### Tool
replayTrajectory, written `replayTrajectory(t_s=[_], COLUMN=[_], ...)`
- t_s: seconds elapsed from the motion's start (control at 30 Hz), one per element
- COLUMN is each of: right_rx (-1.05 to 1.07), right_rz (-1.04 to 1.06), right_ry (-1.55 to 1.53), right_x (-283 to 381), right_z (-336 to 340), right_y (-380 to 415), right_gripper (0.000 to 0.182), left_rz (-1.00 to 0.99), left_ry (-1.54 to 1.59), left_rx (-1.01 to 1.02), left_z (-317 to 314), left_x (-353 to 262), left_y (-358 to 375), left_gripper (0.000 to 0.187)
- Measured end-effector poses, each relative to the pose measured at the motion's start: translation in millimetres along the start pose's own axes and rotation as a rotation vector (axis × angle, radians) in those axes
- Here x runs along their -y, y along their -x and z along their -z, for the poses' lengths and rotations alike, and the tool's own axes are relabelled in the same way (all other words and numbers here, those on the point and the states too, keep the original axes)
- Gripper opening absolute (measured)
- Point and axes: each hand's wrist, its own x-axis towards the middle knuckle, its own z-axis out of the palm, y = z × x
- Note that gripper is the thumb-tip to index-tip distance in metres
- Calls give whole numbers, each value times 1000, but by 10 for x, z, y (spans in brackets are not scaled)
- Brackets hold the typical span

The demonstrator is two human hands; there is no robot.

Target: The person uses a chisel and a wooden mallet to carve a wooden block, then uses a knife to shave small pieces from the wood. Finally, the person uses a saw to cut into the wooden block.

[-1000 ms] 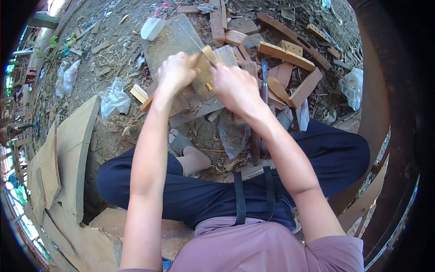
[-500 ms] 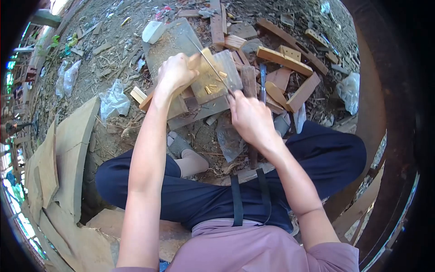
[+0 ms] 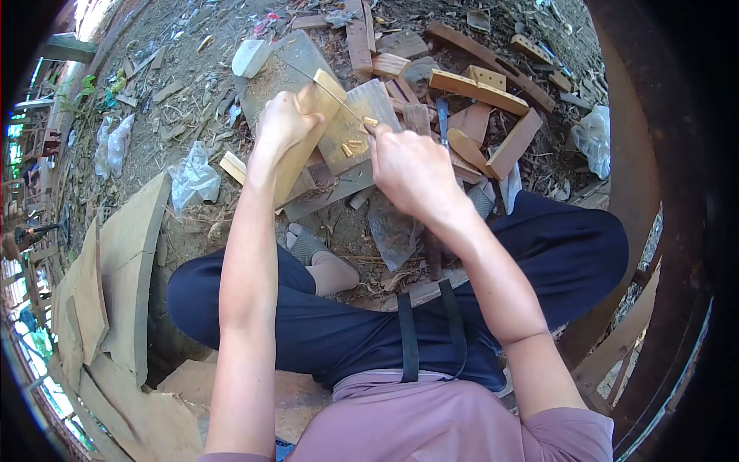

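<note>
Pale wooden stick (image 3: 296, 154) slanted up-right, clenched in our left hand (image 3: 283, 123); our right hand (image 3: 408, 171) gripped the thin metal blade (image 3: 327, 86) crossing its top.

The wooden strip (image 3: 304, 135) in the left hand (image 3: 283, 123) is pale, raw, matt timber with a smooth cut face. The thin blade (image 3: 331, 91) drawn by the right hand (image 3: 408, 169) is bare grey metal with a dull sheen. The board (image 3: 369, 104) beneath is weathered, rough wood dusted with pale shavings. Clear plastic bags (image 3: 192, 179) look crinkled and glossy on the dry, gritty dirt ground (image 3: 154, 115).
</note>
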Motion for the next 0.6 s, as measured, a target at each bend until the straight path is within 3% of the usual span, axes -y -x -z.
replayTrajectory(t_s=[0.17,0.23,0.27,0.3,0.37,0.4,0.43,0.6], right_rx=[-22,412,518,517,306,0,-17,-88], right_rz=[122,-199,-261,-266,-167,35,-36,6], right_ry=[-117,-798,-1105,-1110,-712,-501,-302,-70], right_x=[-242,-376,-457,-465,-412,-362,-145,71], right_z=[106,196,187,144,-1,-222,-157,-259], right_y=[23,52,90,96,44,40,52,-195], right_gripper=[35,37,38,38,41,38,36,31], left_rz=[19,-61,-58,-60,-34,-29,-41,23], left_ry=[-19,-143,-138,-141,-163,-170,-188,-103], left_rx=[66,17,-10,-5,-8,-5,-12,-17], left_z=[116,65,26,33,70,62,41,43], left_x=[-173,-179,-182,-218,-274,-282,-296,-270], left_y=[99,144,157,189,243,269,296,223], left_gripper=[46,42,39,39,38,38,38,37])
